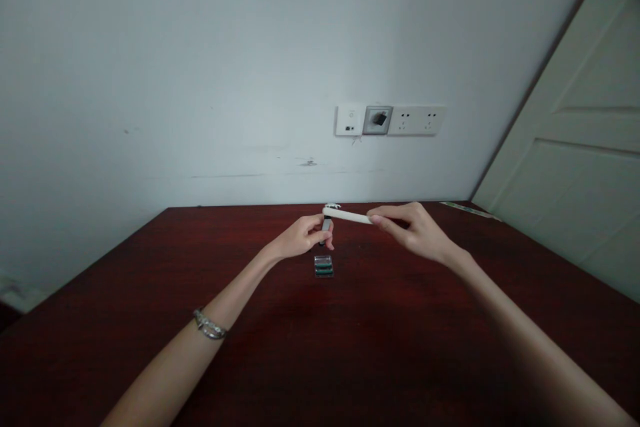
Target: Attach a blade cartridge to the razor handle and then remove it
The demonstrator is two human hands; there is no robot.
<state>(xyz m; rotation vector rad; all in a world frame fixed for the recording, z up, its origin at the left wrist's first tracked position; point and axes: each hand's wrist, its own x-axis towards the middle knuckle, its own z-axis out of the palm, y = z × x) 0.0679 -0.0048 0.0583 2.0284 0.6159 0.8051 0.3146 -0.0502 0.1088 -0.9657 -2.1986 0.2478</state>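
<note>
Both my hands are held out over the far middle of a dark red table (150, 320). My right hand (417, 230) pinches the end of a long white handle (347, 215), which looks like a razor and lies level between the hands. My left hand (303, 237) is closed at the handle's other end, its fingers round a small grey piece (327, 224) under the head. Just below the hands, a small clear pack with green cartridges (323, 265) lies flat on the table. A metal bracelet (210, 327) is on my left wrist.
A pale wall stands right behind the table, with a row of white sockets and one grey plate (390, 120). A cream door (575, 147) closes off the right side. A thin strip (467, 209) lies at the table's far right corner.
</note>
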